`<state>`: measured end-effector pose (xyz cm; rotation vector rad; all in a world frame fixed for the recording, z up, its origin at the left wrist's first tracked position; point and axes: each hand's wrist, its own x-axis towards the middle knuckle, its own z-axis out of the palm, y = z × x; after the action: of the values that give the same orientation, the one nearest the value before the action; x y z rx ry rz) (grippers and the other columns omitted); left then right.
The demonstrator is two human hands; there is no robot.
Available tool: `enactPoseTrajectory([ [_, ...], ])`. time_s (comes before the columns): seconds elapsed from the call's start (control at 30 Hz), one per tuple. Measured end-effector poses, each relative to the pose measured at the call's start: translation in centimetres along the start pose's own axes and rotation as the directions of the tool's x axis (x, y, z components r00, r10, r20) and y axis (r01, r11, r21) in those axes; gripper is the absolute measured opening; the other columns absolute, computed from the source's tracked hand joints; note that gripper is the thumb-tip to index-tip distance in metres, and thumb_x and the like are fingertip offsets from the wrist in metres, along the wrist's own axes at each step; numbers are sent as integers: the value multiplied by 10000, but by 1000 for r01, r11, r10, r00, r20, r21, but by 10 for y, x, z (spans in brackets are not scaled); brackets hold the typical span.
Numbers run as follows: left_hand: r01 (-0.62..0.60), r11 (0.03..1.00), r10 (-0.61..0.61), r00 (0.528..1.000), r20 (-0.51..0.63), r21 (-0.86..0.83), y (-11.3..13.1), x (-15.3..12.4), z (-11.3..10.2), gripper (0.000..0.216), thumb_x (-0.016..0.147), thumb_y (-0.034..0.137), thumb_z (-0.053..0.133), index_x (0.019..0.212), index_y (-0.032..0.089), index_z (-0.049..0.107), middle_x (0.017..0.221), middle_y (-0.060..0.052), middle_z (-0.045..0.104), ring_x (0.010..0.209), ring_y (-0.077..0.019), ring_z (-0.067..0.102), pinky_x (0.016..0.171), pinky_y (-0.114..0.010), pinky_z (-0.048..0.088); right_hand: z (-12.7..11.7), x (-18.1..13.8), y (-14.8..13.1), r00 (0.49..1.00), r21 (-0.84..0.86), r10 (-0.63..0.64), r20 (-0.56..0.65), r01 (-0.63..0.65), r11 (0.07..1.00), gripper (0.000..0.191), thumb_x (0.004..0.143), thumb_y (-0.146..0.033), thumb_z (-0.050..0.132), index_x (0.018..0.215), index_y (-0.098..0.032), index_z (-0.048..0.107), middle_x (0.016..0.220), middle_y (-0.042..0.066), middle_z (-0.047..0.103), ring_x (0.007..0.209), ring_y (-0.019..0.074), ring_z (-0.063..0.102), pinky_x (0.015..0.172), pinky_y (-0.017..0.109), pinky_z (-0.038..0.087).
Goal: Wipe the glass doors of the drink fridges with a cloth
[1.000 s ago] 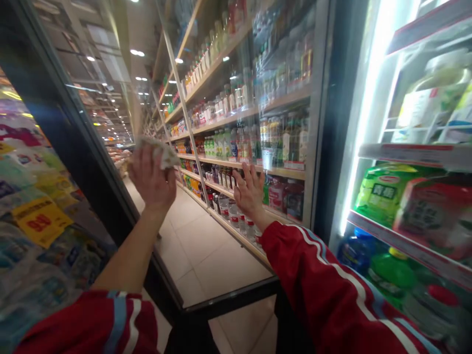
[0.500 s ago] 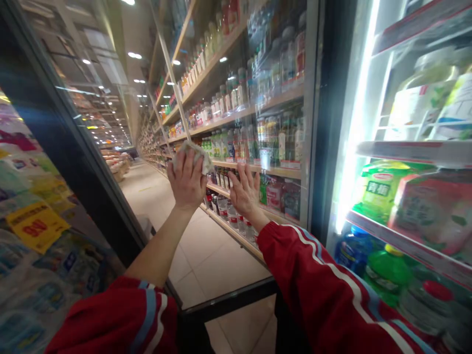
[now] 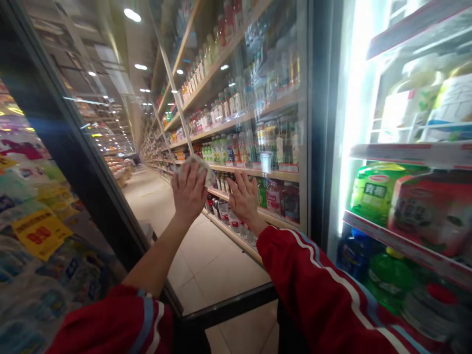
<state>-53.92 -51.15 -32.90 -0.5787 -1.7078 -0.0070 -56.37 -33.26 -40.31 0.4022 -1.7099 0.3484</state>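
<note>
My left hand (image 3: 189, 191) presses a crumpled pale cloth (image 3: 201, 166) flat against the pane of an open glass cooler door (image 3: 228, 59). Its fingers are spread over the cloth and pin it to the glass. Beside it, my right hand (image 3: 243, 199) lies flat on the same pane with its fingers apart and nothing in it. Both arms wear red sleeves with white stripes, and the left sleeve is pushed up to the elbow.
The door's dark frame (image 3: 228, 307) runs along the bottom and left. Through the glass I see an aisle floor (image 3: 206, 260) and long shelves of bottles (image 3: 236, 142). On my right stands the lit cooler interior with green bags (image 3: 372, 191) and jugs (image 3: 383, 275).
My left hand has slid the cloth rightward and slightly down across the glass, ending next to my right hand. The right hand has stayed nearly in place.
</note>
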Motion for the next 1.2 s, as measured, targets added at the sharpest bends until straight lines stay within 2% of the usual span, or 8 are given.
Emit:
enactPoseTrajectory([
  [0.1, 12, 1000, -12, 1000, -9, -6, -8, 3, -6, 440, 853, 363, 461, 1278, 252, 486, 1395, -64, 438, 1368, -225, 259, 1131, -459, 118, 0, 0, 1, 1000, -8, 5, 22, -5, 1000, 483, 848, -253, 439, 1331, -242, 436, 1471, 69, 313, 1411, 220, 95, 1123, 493, 72],
  [0.27, 253, 965, -242, 959, -147, 64, -23, 15, -18, 476, 865, 380, 441, 1312, 216, 448, 1448, -84, 354, 1386, -232, 205, 1129, -472, 133, 0, 0, 1, 1000, -11, 12, 28, -12, 1000, 497, 841, -259, 451, 1338, -241, 429, 1472, 73, 310, 1410, 227, 104, 1123, 494, 68],
  [0.43, 43, 999, -43, 999, -8, 2, 8, 12, 1, 427, 863, 360, 451, 1267, 229, 490, 1403, -78, 426, 1375, -230, 239, 1129, -471, 129, 0, 0, 0, 1000, -16, 5, -5, -5, 1000, 479, 848, -247, 431, 1327, -238, 444, 1462, 72, 330, 1411, 218, 100, 1123, 487, 82],
  [0.53, -61, 998, 61, 997, 38, -15, 14, 10, 6, 391, 872, 338, 440, 1248, 251, 507, 1389, -57, 447, 1360, -209, 278, 1131, -441, 126, 0, 0, 1, 1000, -16, 13, 14, -12, 1000, 489, 843, -242, 427, 1333, -236, 437, 1471, 70, 313, 1411, 221, 101, 1122, 494, 77],
  [0.6, -24, 1000, 24, 1000, 16, -15, 7, 13, 1, 414, 870, 347, 444, 1271, 254, 488, 1403, -56, 429, 1368, -206, 261, 1136, -436, 108, 0, 0, 1, 999, -14, 17, 31, -16, 1000, 490, 843, -244, 427, 1333, -236, 436, 1475, 68, 305, 1411, 222, 101, 1123, 494, 73],
  [0.77, 216, 976, -218, 972, -92, -23, -6, 25, -9, 478, 862, 378, 449, 1316, 225, 447, 1452, -79, 349, 1395, -227, 175, 1144, -452, 54, -2, 1, 0, 998, -8, 21, 55, -21, 1000, 493, 842, -250, 438, 1335, -243, 433, 1480, 59, 294, 1411, 227, 99, 1125, 494, 62],
  [0.97, 29, 994, -21, 997, 75, -103, 15, 20, 2, 428, 867, 371, 441, 1277, 256, 483, 1411, -61, 419, 1371, -222, 250, 1135, -443, 85, -3, 0, 1, 999, -5, 13, 40, -13, 1000, 482, 856, -265, 424, 1337, -241, 428, 1473, 61, 307, 1410, 220, 97, 1125, 486, 69],
  [1.2, 61, 997, -63, 997, -44, -38, 7, 22, -6, 501, 855, 377, 455, 1329, 217, 419, 1414, -90, 409, 1376, -222, 238, 1130, -425, 97, -11, 5, -7, 996, 74, 48, -76, -43, 996, 439, 878, -252, 336, 1291, -182, 467, 1426, 93, 376, 1388, 209, 191, 1125, 478, 117],
])
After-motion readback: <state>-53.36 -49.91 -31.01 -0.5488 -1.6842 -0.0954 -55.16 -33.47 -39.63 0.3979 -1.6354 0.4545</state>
